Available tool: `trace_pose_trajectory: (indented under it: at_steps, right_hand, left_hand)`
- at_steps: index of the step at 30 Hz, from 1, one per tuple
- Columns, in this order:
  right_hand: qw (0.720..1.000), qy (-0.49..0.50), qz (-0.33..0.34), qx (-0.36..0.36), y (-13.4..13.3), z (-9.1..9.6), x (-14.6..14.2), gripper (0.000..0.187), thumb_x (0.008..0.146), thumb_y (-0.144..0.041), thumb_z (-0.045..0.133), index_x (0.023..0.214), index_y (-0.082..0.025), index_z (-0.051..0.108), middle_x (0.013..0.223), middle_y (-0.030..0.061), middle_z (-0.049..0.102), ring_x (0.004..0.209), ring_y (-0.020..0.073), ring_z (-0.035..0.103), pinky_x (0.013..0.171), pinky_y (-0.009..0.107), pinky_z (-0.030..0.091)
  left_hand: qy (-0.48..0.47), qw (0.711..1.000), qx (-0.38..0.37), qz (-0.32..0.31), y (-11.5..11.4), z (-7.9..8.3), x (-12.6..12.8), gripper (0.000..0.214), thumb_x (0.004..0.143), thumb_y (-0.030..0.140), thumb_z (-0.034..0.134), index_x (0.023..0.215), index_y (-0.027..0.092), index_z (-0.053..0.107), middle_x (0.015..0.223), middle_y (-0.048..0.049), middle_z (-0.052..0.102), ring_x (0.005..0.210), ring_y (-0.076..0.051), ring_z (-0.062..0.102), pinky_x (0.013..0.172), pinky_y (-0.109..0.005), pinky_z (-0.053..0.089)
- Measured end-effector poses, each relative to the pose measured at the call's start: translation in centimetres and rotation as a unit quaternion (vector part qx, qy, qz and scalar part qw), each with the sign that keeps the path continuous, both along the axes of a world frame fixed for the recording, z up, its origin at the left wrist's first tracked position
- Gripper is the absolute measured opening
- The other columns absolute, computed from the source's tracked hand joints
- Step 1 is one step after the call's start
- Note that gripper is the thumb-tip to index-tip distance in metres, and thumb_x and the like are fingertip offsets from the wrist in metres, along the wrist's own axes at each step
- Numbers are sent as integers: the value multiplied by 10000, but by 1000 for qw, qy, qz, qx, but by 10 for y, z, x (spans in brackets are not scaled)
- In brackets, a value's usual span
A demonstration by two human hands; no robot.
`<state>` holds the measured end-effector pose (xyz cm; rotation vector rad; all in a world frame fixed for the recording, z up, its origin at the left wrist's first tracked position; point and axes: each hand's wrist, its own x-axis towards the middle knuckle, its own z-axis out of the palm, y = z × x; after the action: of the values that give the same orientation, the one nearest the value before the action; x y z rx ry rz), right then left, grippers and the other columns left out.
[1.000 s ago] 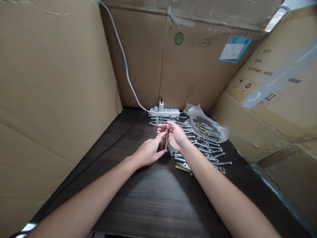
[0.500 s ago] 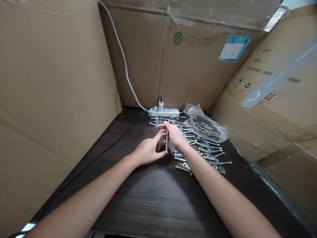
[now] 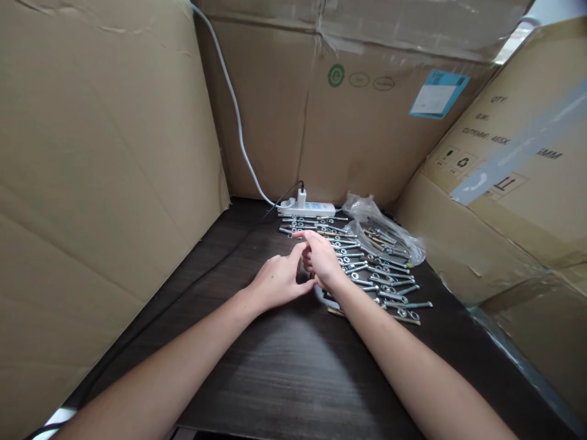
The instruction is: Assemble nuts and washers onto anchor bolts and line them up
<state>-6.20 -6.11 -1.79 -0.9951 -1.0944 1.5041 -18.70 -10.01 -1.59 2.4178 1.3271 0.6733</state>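
My left hand (image 3: 279,280) reaches in from the left, its thumb and forefinger bent into a C shape. Their tips meet my right hand (image 3: 321,260) over the middle of the table. The fingers of my right hand curl inward, with the forefinger pointing left. A brass-coloured bolt, visible half a second ago between the hands, is now hidden by the fingers; both hands close around its place. Just right of my right hand lie rows of silver bolts (image 3: 394,296), with washers (image 3: 354,277) and nuts among them.
A white power strip (image 3: 316,209) with a plugged-in adapter (image 3: 301,197) stands at the back. Beside it, a clear plastic bag (image 3: 367,211) holds more bolts. A black cable (image 3: 206,269) crosses the dark table (image 3: 284,366). Cardboard boxes (image 3: 114,153) wall in the left, back and right.
My right hand has turned and its fingers have curled in, covering the brass-coloured bolt that stood visible between the hands. The camera view has shifted slightly.
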Motion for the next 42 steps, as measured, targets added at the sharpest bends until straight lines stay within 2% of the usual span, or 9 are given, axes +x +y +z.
trace_pose_trajectory:
  at_steps: [2,5,8,13,19,27,34,38,42]
  right_hand:
    - [999,28,5,-41,-1,5,1,232,837,-402,503,874,-191,592,427,-106,273,318,35,167,314,148,99]
    - [993,61,36,-92,0,12,5,294,829,-459,531,887,-174,577,431,-121,245,323,22,133,315,126,84]
    - [987,74,76,-124,1,16,8,352,850,-511,491,882,-168,565,429,-122,247,325,24,120,307,120,84]
    - [981,76,110,-138,0,18,8,436,877,-571,395,890,-167,556,428,-108,285,325,29,129,304,116,98]
    - [982,77,120,-120,0,19,7,494,855,-620,382,864,-162,567,433,-96,299,331,37,147,300,127,112]
    - [982,86,115,-121,-1,17,6,460,874,-574,393,829,-153,572,449,-71,378,335,37,193,305,133,131]
    - [976,121,132,-122,-3,19,5,420,864,-549,437,818,-155,575,485,-63,403,344,33,219,315,133,129]
    - [976,126,137,-112,-3,18,3,427,862,-561,429,797,-162,570,495,-52,422,358,48,283,331,144,176]
    - [976,124,138,-111,-3,15,1,397,871,-522,435,710,-172,535,522,-32,475,382,73,365,361,178,274]
  left_hand:
    - [0,1000,2,-24,0,0,-2,640,748,414,624,1280,212,331,947,-44,638,785,-234,636,679,-324,465]
    - [-7,998,17,-60,2,-2,-4,839,667,389,707,1343,225,237,1170,-92,550,951,-265,608,776,-374,481]
    - [-7,997,28,-70,3,-6,-4,906,628,383,736,1350,236,207,1247,-113,456,1012,-282,576,818,-418,482]
    - [-19,998,41,-46,3,-7,-3,784,636,366,716,1290,279,292,1135,-68,409,939,-251,581,783,-410,498]
    - [-28,997,53,-47,2,-6,-3,811,609,411,738,1282,271,306,1070,-55,378,924,-240,545,805,-416,492]
    - [6,995,92,-45,3,-4,-2,774,596,383,736,1248,241,343,1101,-82,396,1022,-284,492,829,-448,468]
    - [-38,991,118,-39,4,-3,-1,760,600,305,722,1247,219,333,1201,-107,395,1106,-287,441,898,-441,446]
    - [-42,991,119,-34,6,-4,-3,767,615,295,706,1268,229,309,1204,-102,393,1065,-270,457,890,-430,450]
    - [-47,990,132,-10,10,-6,-9,732,655,282,669,1281,222,295,1043,-72,429,954,-237,478,819,-385,470]
